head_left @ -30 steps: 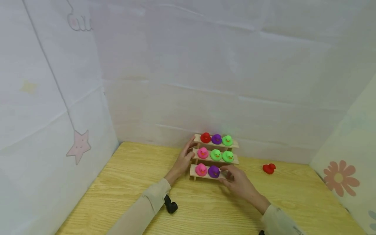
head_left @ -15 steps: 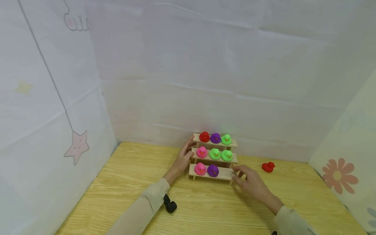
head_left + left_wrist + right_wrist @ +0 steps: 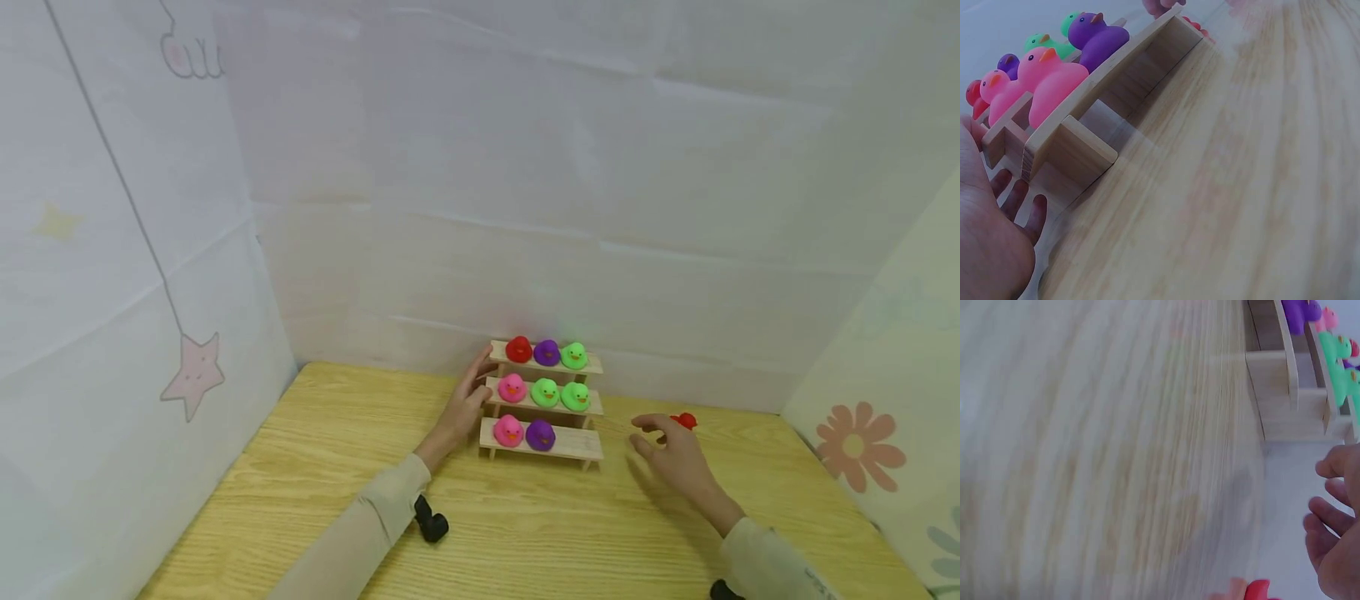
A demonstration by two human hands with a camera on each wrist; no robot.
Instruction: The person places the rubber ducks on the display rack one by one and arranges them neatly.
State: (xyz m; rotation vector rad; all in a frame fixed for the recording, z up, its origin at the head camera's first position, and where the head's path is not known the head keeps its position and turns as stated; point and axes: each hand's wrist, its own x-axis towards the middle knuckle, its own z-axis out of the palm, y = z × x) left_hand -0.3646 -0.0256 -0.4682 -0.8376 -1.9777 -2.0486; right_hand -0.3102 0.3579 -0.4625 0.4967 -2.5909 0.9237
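Observation:
A three-tier wooden display stand [image 3: 576,444] holds several rubber ducks. A red duck [image 3: 518,349], a purple duck [image 3: 547,352] and a green duck [image 3: 574,356] fill the top tier. A pink duck [image 3: 512,387] and two green ducks sit on the middle one; a pink duck [image 3: 1054,81] and a purple duck [image 3: 1094,40] on the bottom, its right end bare. At the stand's left end, my left hand [image 3: 462,410] touches it with spread fingers, thumb at the middle tier. My right hand [image 3: 677,454], loosely bent and holding nothing, partly covers a loose red duck [image 3: 686,420].
The stand is on a wood-grain table [image 3: 540,525], close to a white cloth backdrop [image 3: 480,208]. Cloth side walls with printed figures rise at left and right. A black device [image 3: 431,521] is by the left sleeve.
My right hand has left the bottom tier's right end and moved right, towards the loose red duck. My left hand stays at the stand; the ducks on it keep their places.

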